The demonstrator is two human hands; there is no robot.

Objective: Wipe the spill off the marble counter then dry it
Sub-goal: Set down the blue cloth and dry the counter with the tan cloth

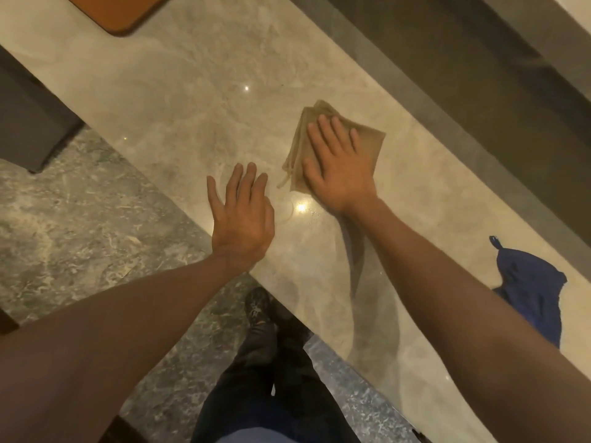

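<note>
A folded tan cloth [371, 139] lies flat on the pale marble counter [198, 91], which runs diagonally across the view. My right hand [339, 164] presses palm-down on the cloth, fingers spread, covering most of it. My left hand [241, 212] rests flat on the counter near its front edge, fingers apart, holding nothing, a short way left of the cloth. Between the two hands a faint wet ring and small droplets [302, 209] glisten under a light reflection.
A crumpled dark blue cloth [531, 289] lies on the counter at the right, partly behind my right forearm. An orange-brown board [128, 11] sits at the far left end. A dark ledge [479, 75] borders the counter's far side. My legs and shoe stand on the grey stone floor [80, 203].
</note>
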